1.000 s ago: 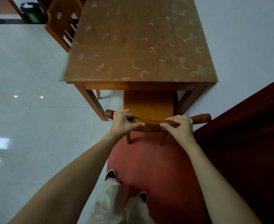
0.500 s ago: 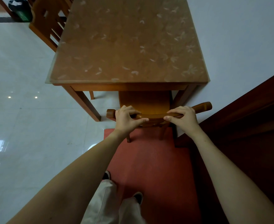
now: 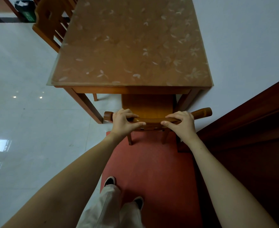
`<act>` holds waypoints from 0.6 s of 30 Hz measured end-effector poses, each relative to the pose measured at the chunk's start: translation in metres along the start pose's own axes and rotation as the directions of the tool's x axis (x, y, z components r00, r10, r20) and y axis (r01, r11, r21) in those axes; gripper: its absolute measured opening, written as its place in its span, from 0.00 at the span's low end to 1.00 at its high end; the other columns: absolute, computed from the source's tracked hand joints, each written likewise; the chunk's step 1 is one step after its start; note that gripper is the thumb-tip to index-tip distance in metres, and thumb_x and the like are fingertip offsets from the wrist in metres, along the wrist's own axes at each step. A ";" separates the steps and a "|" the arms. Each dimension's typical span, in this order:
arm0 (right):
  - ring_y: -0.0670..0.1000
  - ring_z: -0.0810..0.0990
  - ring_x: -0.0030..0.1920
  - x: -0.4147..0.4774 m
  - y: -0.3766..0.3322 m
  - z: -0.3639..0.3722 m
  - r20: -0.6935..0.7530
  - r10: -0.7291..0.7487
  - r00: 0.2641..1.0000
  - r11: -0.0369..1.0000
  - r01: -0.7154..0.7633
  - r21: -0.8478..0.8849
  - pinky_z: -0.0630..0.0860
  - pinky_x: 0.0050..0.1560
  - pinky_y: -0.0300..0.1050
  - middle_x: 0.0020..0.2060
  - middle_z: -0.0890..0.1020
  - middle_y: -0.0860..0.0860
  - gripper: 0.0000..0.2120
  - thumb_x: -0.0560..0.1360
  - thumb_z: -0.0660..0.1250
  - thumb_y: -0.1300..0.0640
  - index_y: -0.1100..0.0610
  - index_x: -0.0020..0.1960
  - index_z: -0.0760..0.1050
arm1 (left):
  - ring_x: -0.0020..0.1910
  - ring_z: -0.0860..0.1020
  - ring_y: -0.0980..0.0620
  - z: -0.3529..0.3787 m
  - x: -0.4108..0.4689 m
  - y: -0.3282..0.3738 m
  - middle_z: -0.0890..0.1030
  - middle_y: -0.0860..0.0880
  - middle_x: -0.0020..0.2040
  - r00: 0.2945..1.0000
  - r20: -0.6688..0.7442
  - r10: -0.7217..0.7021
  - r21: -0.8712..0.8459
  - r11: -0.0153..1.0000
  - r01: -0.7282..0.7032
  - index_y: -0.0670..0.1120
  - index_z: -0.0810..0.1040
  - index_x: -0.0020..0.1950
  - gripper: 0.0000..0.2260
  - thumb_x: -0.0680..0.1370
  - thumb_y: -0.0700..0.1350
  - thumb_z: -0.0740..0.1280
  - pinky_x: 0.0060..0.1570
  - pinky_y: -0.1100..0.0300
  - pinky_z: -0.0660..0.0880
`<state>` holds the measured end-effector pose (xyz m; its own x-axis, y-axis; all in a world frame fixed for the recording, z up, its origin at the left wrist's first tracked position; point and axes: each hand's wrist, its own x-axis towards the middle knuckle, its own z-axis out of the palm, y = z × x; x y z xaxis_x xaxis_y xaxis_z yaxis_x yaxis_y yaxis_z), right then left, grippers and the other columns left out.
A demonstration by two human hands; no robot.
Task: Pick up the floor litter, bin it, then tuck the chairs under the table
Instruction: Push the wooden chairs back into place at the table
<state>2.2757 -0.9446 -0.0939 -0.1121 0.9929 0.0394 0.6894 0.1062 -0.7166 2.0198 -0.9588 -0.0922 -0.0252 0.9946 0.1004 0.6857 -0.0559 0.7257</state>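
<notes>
The left hand (image 3: 124, 122) is gripping the curved top rail (image 3: 152, 120) of the near chair (image 3: 148, 105), with the fingers curling over the far side of the rail and the thumb lying along its near face, pointing toward the centre. The right hand (image 3: 182, 125) is gripping the same rail further to the right in a mirrored hold, with the fingers over the top and the thumb pointing inward. The two thumbs are lying near each other but apart, and both rail ends are projecting beyond the hands. The near chair is standing at the short near end of the table (image 3: 130, 46). The front part of its seat is lying under the table edge, while the rail and the rear legs (image 3: 129, 139) are standing outside it. The rear legs are resting on a red mat (image 3: 152, 170). A translucent sheet printed with pale leaves is covering the table top, and the table's right side is running along a pale wall (image 3: 242, 38). A second chair (image 3: 51, 22) is standing at the far left side of the table, just beside its edge. A dark bin (image 3: 24, 9) is standing beyond that chair on the glossy white floor (image 3: 28, 120). The person is standing on the red mat in dark shoes (image 3: 109, 181) and pale trousers (image 3: 109, 208). A dark wooden panel (image 3: 250, 137) is filling the right side of the view.
</notes>
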 end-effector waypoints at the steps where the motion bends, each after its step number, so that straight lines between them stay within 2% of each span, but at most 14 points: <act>1: 0.47 0.70 0.54 -0.001 -0.001 0.001 -0.007 0.007 1.000 1.000 -0.007 0.007 0.61 0.56 0.42 0.42 0.78 0.38 0.14 0.67 0.73 0.38 0.44 0.47 0.82 | 0.41 0.72 0.57 0.000 0.000 0.000 0.78 0.57 0.38 1.000 0.004 -0.002 0.002 1.000 0.002 0.52 0.85 0.43 0.24 0.62 0.70 0.69 0.45 0.45 0.71; 6: 0.47 0.71 0.53 -0.014 -0.011 0.007 -0.070 0.024 0.997 0.999 -0.022 0.027 0.63 0.61 0.46 0.43 0.80 0.41 0.13 0.68 0.75 0.42 0.48 0.47 0.84 | 0.41 0.72 0.57 -0.006 -0.002 -0.004 0.79 0.57 0.38 0.999 0.034 0.022 0.001 1.000 -0.022 0.52 0.85 0.44 0.25 0.63 0.71 0.69 0.45 0.43 0.73; 13: 0.45 0.71 0.53 -0.027 -0.015 0.009 -0.075 0.045 0.996 0.999 -0.045 0.000 0.58 0.58 0.39 0.43 0.80 0.42 0.13 0.67 0.75 0.41 0.47 0.47 0.84 | 0.41 0.73 0.56 -0.010 -0.004 -0.009 0.78 0.56 0.37 0.996 0.057 0.064 -0.019 0.998 -0.063 0.51 0.85 0.44 0.26 0.63 0.72 0.68 0.44 0.44 0.73; 16: 0.48 0.71 0.54 -0.024 -0.012 0.006 -0.030 0.069 0.997 0.998 -0.069 -0.008 0.56 0.56 0.31 0.44 0.80 0.40 0.14 0.66 0.73 0.37 0.43 0.47 0.83 | 0.40 0.73 0.56 -0.006 -0.006 -0.008 0.78 0.56 0.37 0.997 0.022 0.072 -0.002 0.997 -0.072 0.52 0.85 0.44 0.24 0.64 0.70 0.69 0.44 0.47 0.72; 18: 0.49 0.73 0.54 -0.020 -0.011 0.003 -0.015 0.053 0.998 0.999 -0.053 -0.012 0.57 0.58 0.34 0.43 0.81 0.39 0.18 0.65 0.70 0.31 0.41 0.46 0.82 | 0.40 0.72 0.56 -0.004 -0.006 -0.006 0.78 0.56 0.37 0.997 0.004 0.072 0.011 0.997 -0.072 0.52 0.85 0.44 0.24 0.64 0.70 0.68 0.43 0.50 0.70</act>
<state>2.2685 -0.9658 -0.0891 -0.0646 0.9978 0.0122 0.7032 0.0542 -0.7089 2.0129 -0.9651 -0.0946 0.0267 0.9884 0.1496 0.6938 -0.1260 0.7090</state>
